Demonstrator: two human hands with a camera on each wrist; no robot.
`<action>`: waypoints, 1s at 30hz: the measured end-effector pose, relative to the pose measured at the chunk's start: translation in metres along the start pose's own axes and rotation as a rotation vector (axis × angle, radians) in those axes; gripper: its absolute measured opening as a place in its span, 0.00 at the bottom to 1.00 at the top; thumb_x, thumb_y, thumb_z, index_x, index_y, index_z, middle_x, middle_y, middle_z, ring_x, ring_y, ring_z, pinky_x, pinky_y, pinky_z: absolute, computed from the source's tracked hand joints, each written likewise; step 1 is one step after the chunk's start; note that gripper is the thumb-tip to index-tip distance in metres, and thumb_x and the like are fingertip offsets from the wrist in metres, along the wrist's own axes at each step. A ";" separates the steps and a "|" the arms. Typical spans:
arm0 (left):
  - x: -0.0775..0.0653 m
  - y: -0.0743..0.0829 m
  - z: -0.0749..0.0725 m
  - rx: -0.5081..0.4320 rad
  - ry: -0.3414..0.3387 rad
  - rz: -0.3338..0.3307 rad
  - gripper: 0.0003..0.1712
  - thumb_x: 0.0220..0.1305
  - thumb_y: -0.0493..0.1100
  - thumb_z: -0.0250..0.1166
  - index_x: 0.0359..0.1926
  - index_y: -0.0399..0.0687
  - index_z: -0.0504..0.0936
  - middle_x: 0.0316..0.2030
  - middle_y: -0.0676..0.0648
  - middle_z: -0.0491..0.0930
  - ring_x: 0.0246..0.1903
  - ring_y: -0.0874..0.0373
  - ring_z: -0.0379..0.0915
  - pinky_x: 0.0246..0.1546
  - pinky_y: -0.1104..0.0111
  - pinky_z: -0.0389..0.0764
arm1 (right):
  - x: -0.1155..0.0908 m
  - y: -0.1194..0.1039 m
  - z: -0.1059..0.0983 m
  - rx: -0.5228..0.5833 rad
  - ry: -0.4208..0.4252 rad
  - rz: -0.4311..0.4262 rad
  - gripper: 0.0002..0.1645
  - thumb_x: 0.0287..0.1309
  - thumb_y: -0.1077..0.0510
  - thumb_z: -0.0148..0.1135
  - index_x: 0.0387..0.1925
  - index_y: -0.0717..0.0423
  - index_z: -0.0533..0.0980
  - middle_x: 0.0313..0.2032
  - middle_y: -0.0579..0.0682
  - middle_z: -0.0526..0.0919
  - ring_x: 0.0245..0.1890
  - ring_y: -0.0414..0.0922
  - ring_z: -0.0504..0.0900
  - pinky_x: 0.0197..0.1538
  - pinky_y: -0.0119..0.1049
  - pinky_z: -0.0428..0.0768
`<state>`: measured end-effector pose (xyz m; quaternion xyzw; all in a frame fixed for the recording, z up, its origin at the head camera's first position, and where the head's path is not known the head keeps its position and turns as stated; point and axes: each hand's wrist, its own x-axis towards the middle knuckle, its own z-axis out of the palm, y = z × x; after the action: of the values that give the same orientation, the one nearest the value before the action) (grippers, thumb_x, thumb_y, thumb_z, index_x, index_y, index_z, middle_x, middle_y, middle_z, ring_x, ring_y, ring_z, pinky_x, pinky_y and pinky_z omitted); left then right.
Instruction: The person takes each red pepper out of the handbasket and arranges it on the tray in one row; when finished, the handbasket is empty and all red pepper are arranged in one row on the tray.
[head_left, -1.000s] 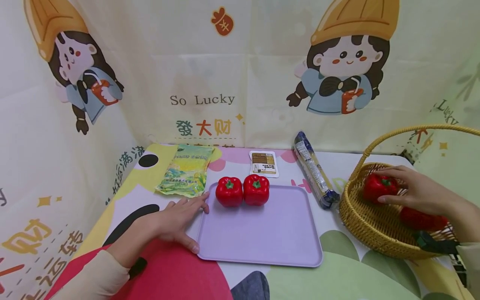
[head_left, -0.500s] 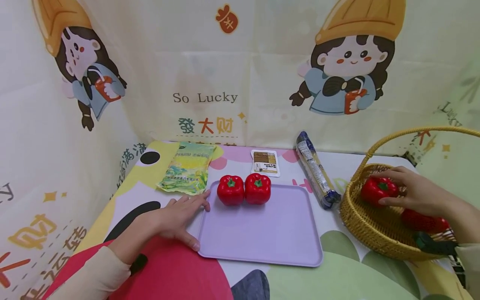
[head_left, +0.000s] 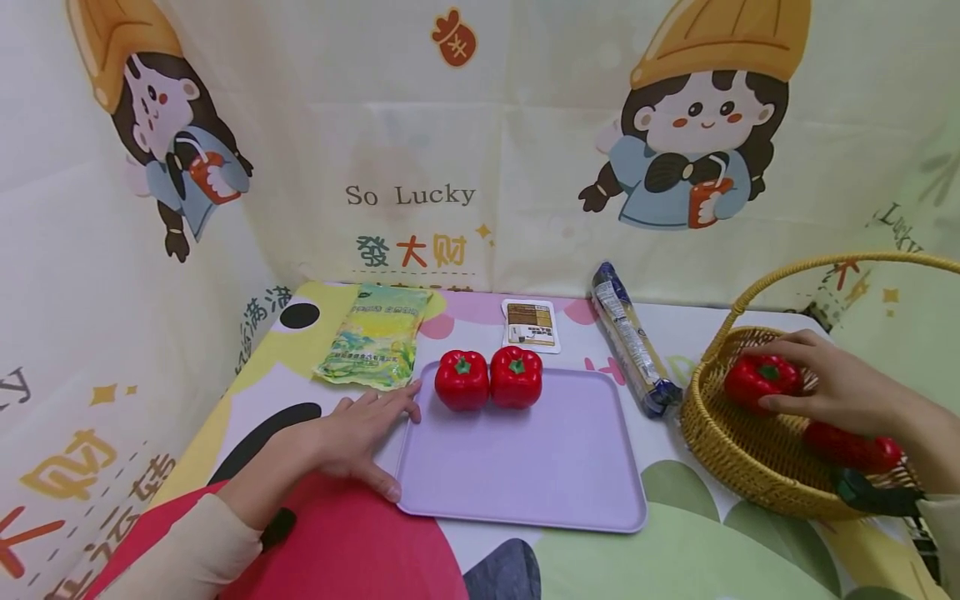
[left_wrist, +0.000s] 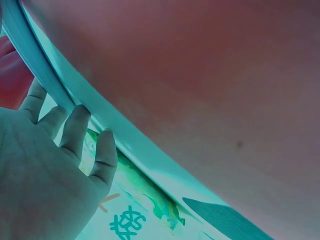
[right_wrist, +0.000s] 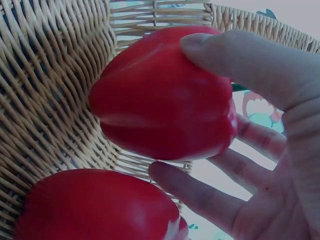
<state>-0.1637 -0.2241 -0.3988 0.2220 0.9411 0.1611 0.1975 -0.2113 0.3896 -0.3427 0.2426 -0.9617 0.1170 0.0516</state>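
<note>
In the head view, my right hand (head_left: 825, 383) is inside the wicker basket (head_left: 720, 442) at the right. It grips a red bell pepper (head_left: 761, 382) between thumb and fingers; the right wrist view shows the thumb on the side of this pepper (right_wrist: 165, 105). A second red bell pepper (right_wrist: 100, 210) lies lower in the basket, partly behind my wrist. My left hand (head_left: 352, 437) rests spread at the left edge of the lilac tray (head_left: 525, 467), thumb and fingertips against its rim. Two red bell peppers (head_left: 462, 381) stand side by side at the tray's back left.
Behind the tray lie a green and yellow packet (head_left: 377, 337) and a small brown and white packet (head_left: 531, 326). A long blue-ended packet (head_left: 633, 342) lies between tray and basket. The basket's handle (head_left: 832, 262) arches above its far side. A printed cloth (head_left: 525, 167) hangs behind.
The head view has shifted a little. My right hand stays on the pepper in the basket, with only a slight movement. My left hand has kept its place at the tray.
</note>
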 end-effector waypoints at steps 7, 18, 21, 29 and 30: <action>0.000 -0.002 0.002 0.007 0.006 -0.002 0.51 0.33 0.74 0.81 0.58 0.69 0.69 0.81 0.51 0.50 0.68 0.49 0.59 0.61 0.36 0.63 | 0.001 -0.011 -0.004 0.010 -0.005 0.022 0.39 0.48 0.56 0.83 0.62 0.55 0.76 0.53 0.59 0.72 0.45 0.53 0.77 0.33 0.31 0.79; 0.002 0.001 -0.001 0.006 -0.008 -0.002 0.50 0.34 0.73 0.81 0.59 0.70 0.68 0.81 0.52 0.49 0.68 0.50 0.58 0.63 0.37 0.62 | -0.005 -0.024 -0.005 0.092 0.057 -0.003 0.41 0.47 0.59 0.83 0.64 0.53 0.76 0.59 0.57 0.69 0.50 0.45 0.72 0.34 0.28 0.81; 0.001 0.001 -0.002 0.001 -0.008 0.001 0.50 0.35 0.73 0.81 0.59 0.69 0.68 0.81 0.51 0.49 0.68 0.49 0.58 0.63 0.37 0.62 | -0.005 -0.027 -0.005 0.109 0.083 -0.016 0.42 0.46 0.60 0.83 0.64 0.52 0.76 0.59 0.55 0.69 0.51 0.31 0.66 0.34 0.27 0.81; 0.001 0.001 -0.001 0.003 -0.004 0.003 0.50 0.35 0.73 0.81 0.59 0.69 0.68 0.81 0.52 0.49 0.69 0.49 0.57 0.63 0.36 0.62 | -0.006 -0.037 -0.010 0.104 0.116 -0.031 0.43 0.45 0.61 0.83 0.65 0.50 0.76 0.60 0.54 0.69 0.49 0.23 0.63 0.34 0.29 0.82; 0.001 0.001 -0.001 0.009 -0.004 0.000 0.50 0.34 0.73 0.81 0.59 0.70 0.68 0.81 0.52 0.49 0.70 0.49 0.57 0.64 0.37 0.62 | -0.006 -0.038 -0.011 0.103 0.120 -0.030 0.43 0.45 0.62 0.83 0.65 0.50 0.76 0.60 0.54 0.69 0.49 0.23 0.63 0.34 0.29 0.82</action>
<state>-0.1646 -0.2229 -0.3982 0.2233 0.9415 0.1563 0.1981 -0.1868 0.3625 -0.3256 0.2520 -0.9458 0.1800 0.0983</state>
